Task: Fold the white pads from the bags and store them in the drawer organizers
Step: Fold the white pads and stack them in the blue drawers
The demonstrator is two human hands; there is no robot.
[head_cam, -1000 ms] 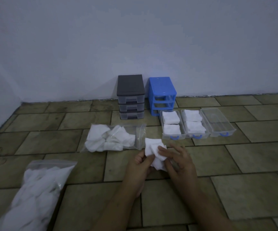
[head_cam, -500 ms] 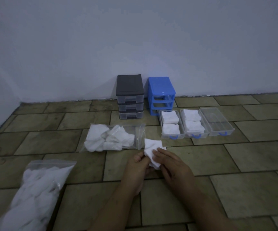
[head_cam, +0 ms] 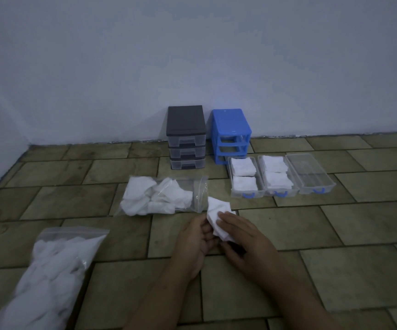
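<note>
— White crumpled fabric pad (head_cam: 217, 219), where? 
— Centre frame, pinched by the left hand (head_cam: 193, 239) and right hand (head_cam: 242, 239), fingers curled round it.
— Farther up?
— Clear zip bag of pads (head_cam: 161, 196), then three clear drawers (head_cam: 282, 177), two holding folded pads.

A bare corner of what I take to be a home, dimly lit: from my remote feed I see a floor of worn olive-brown tiles (head_cam: 335, 270) laid in staggered rows, meeting a plain pale painted wall (head_cam: 192, 55) with a rough, unfinished joint along its foot. Household storage sits directly on the floor: a small grey-topped drawer unit (head_cam: 186, 136) and a blue drawer unit (head_cam: 230, 135) against the wall, clear drawers (head_cam: 310, 173) pulled out in front, zip bags (head_cam: 164, 195) beside them.
</note>
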